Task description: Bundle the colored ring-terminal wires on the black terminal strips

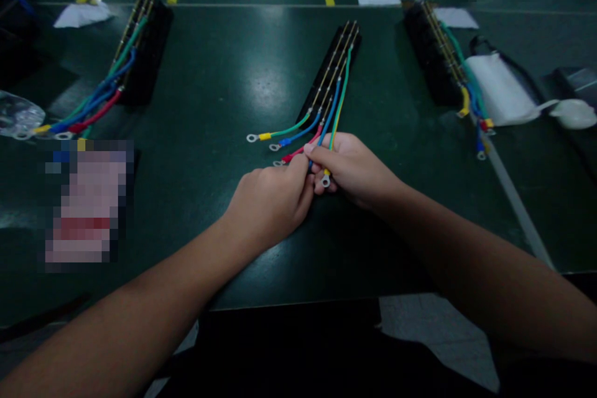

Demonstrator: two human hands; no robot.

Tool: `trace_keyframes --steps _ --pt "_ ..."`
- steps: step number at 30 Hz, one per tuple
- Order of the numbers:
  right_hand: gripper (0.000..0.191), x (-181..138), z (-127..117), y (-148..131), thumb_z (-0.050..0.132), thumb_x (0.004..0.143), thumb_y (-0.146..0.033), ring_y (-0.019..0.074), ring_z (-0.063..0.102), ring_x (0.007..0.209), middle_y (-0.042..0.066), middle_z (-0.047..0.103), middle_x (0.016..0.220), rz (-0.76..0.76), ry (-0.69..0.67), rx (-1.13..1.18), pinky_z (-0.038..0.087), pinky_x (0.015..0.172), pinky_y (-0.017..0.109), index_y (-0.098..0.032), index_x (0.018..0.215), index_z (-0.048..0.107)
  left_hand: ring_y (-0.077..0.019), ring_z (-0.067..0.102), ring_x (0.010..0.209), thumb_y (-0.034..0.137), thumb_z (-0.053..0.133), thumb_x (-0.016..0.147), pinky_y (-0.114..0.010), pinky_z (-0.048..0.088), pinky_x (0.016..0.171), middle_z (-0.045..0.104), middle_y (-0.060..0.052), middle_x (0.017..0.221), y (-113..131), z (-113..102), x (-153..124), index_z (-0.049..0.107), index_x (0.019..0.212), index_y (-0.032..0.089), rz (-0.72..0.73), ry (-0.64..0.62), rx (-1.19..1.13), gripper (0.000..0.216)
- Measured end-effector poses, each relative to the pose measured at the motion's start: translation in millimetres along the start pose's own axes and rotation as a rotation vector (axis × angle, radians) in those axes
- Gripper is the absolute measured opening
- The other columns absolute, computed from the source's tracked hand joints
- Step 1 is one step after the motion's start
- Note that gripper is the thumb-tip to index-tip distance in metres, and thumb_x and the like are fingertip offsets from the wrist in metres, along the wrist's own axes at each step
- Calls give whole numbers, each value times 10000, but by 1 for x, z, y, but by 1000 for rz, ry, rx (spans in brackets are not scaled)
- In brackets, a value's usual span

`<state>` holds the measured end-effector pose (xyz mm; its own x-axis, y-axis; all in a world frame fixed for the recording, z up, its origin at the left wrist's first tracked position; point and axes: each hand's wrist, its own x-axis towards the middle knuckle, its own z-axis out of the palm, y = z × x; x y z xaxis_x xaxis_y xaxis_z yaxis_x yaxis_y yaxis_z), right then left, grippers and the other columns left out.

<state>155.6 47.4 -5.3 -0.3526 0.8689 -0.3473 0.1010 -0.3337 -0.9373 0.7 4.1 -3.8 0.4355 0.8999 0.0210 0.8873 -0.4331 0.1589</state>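
Likely light, springy: our left hand (pixel 270 199) and right hand (pixel 357 165) pinch the longer blue wire (pixel 331 113) near its end, probably best hold.

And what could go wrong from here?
A hard tug on the blue wire running into the left hand and right hand could strain its connection on the black strip. The green-yellow wire, lying against the right hand, might snag. The red wire ends close by the left hand and could get bumped.

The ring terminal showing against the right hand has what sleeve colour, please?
The sleeve is yellow, showing best in the head view.
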Motion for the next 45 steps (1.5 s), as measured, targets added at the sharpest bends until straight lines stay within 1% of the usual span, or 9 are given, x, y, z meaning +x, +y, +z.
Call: trace_keyframes --steps 2,9,19,24,29,38,45 --pt "304 0 0 -1 509 1033 -156 64 554 416 -21 556 538 3 4 -6 338 353 133 -153 732 550 -324 744 701 336 375 1035 -360 439 558 760 -105 859 1 0 0 598 1122 178 -2 -6 -6 287" --pt "277 0 1 -2 512 1034 -148 66 560 413 -22 567 543 -2 7 -11 355 353 129 -150 761 561 -342 750 724 324 375 1029 -379 475 573 766 -126 888 2 -2 1 585 1181 149 -11 -26 11 313" --pt "261 -1 0 -2 512 1034 -148 71 563 415 -18 576 549 0 4 8 363 351 135 -157 777 557 -297 747 730 344 383 1031 -360 512 629 768 -134 899 2 -4 0 585 1165 162 -31 -52 -1 303" --pt "258 -1 0 -1 520 1031 -150 64 557 408 -28 559 549 -5 8 17 354 343 132 -157 776 555 -317 744 729 338 371 1031 -373 510 621 763 -146 905 2 -4 0 591 1174 154 -27 -61 0 320" --pt "245 -1 0 0 525 1031 -159 66 563 412 -25 566 557 -3 14 14 359 343 132 -156 789 562 -318 746 725 331 368 1033 -368 494 604 763 -132 896 3 -4 0 587 1178 158 -13 -53 14 314" --pt "269 -1 1 -2 528 1026 -154 71 560 410 -19 562 551 0 14 12 358 346 140 -167 759 556 -283 747 729 331 379 1030 -333 483 599 763 -126 904 2 -4 1 579 1198 153 -14 -55 32 316" --pt "260 0 1 -1 523 1027 -153 70 564 423 -23 565 560 -7 11 14 363 351 139 -162 770 561 -306 749 718 329 355 1040 -354 499 605 761 -145 895 3 -3 0 571 1239 141 -26 -58 42 349"
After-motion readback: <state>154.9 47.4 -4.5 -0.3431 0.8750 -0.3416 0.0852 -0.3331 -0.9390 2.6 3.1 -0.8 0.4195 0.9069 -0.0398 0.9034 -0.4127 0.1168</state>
